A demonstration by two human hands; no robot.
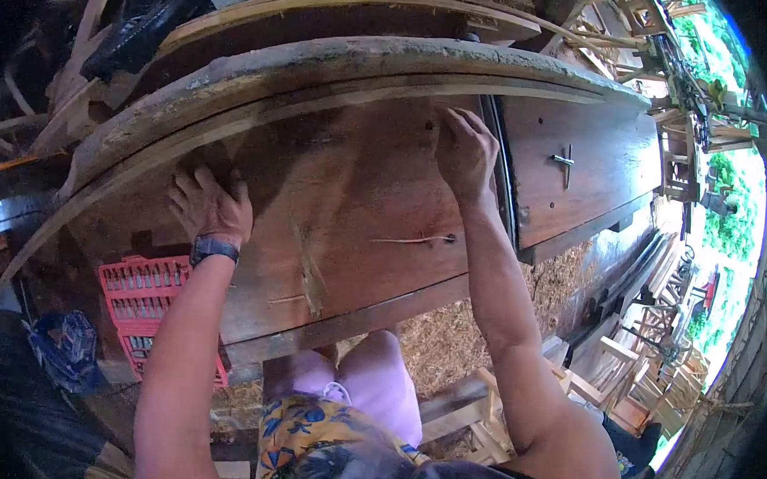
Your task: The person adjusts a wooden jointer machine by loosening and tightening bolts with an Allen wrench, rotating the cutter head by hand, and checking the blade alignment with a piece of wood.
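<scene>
My left hand [210, 204], a dark band at its wrist, lies flat with fingers spread on the brown wooden tabletop [361, 181]. Farther right, my right hand [466, 155] is closed, its fingertips together close to a small dark hole [430, 126] in the wood. Whatever those fingers may hold is hidden. Just below my left wrist sits an open red case [145, 288] with rows of metal bits or sockets. A cross-shaped metal tool [566, 161] rests on the right section of the wood, past a dark gap [500, 172].
A rough-edged slab [342, 54] runs along the far side of the tabletop. Dark cloth or a bag with blue [65, 347] is at lower left. Wood shavings [448, 340] cover the ground in front. Wooden frames [647, 379] and planks pile up at right.
</scene>
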